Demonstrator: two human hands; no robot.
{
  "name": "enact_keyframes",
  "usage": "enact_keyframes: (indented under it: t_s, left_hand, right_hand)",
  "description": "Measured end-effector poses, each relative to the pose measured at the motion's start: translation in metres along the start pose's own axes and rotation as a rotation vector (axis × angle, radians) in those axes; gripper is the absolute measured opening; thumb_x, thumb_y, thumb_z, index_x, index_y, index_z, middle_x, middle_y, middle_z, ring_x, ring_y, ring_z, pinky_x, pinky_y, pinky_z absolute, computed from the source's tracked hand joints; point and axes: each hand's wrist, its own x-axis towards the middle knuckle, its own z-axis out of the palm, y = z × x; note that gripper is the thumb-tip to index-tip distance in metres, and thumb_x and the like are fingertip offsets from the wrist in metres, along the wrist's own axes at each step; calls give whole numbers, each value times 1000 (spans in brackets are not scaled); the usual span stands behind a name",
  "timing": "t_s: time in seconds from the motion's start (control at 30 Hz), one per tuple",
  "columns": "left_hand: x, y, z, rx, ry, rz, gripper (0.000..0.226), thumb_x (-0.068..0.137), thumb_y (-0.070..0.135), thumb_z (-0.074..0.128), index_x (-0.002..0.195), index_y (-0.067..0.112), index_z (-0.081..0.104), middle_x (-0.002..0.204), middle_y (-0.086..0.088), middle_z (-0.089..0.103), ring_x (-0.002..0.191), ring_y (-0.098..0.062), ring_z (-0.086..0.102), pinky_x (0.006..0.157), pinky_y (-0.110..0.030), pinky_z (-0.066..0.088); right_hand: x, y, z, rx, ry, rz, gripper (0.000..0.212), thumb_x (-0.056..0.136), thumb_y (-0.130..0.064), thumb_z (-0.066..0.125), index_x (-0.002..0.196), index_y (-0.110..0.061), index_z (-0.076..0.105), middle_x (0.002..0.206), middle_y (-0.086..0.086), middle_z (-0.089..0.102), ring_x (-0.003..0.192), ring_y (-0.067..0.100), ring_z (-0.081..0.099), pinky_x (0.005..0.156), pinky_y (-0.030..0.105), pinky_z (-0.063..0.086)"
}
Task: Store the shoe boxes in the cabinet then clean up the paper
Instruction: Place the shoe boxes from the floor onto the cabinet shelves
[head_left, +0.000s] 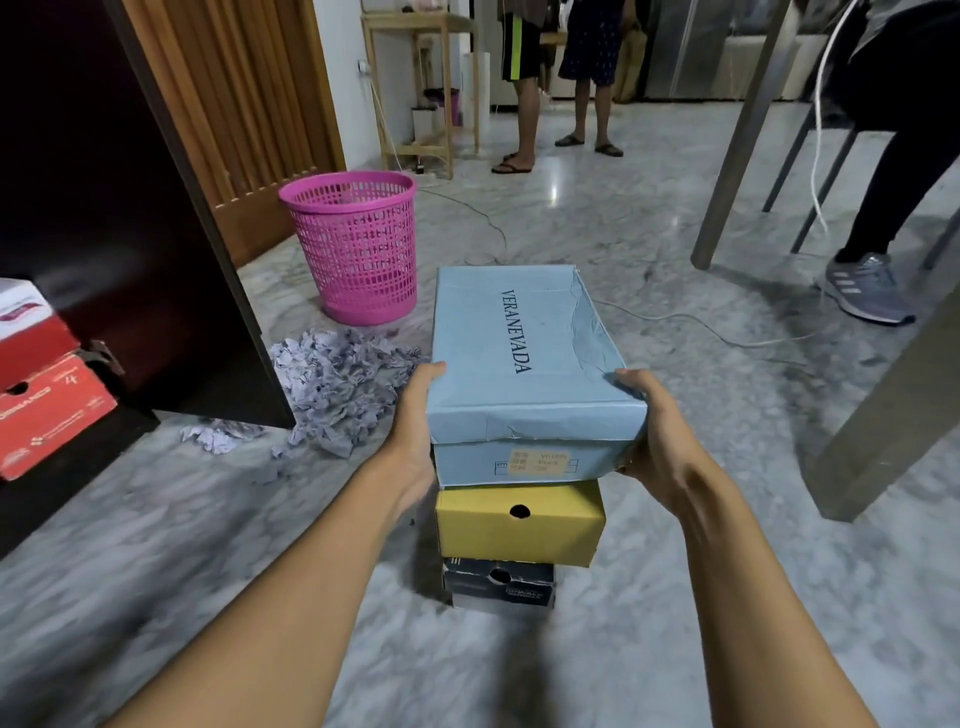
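A light blue shoe box (524, 353) marked VERANEVADA tops a stack on the floor, above a yellow box (519, 525) and a black box (498, 584). My left hand (415, 436) grips its left side, thumb on the lid. My right hand (657, 431) grips its right side the same way. A dark cabinet (104, 208) stands open at the left, with red shoe boxes (47, 405) on its lower shelf. Crumpled grey paper (337, 384) lies in a heap on the floor by the cabinet door.
A pink mesh waste basket (358, 244) stands behind the paper heap. Table legs (737, 135) and a seated person's shoe (862, 288) are at the right. Two people (561, 78) stand at the back. A white cable (701, 322) runs over the marble floor.
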Motion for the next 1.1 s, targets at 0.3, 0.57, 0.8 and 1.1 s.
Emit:
enact_keyframes:
  t_s: [0.3,0.57,0.8,1.1]
  left_hand:
    - [-63,110,-49,61,72,41,34,90,44,48,84,19,71,76,-5,73,67,-24,62,69,-32,46]
    - [-152,215,-150,112,324,154,41,78,55,56,92,20,72,87,-7,72,74,-26,62,70,-34,45]
    - [-194,269,-229,-10,472,350,35,87,43,49,96,18,72,91,-9,74,78,-26,64,70,-34,47]
    - [-133,351,-298,-227,781,375,64,63,62,60,110,19,66,96,-9,74,79,-26,69,62,-33,55]
  right_hand:
    - [-34,-73,71,-3,-235,-63,44,64,-58,63,91,-22,64,88,14,49,71,24,43,65,37,37]
    - [-63,-131,215,-52,-517,-115,31,89,-49,50,93,-24,67,69,-3,63,64,16,48,54,27,37]
    - [-76,-161,345,-28,-641,-233,53,89,-68,43,110,-29,73,103,-2,76,98,18,65,81,41,49]
    - [-40,-193,481,-72,-414,-385,57,93,-59,51,138,-25,45,121,-5,54,114,18,52,100,49,48]
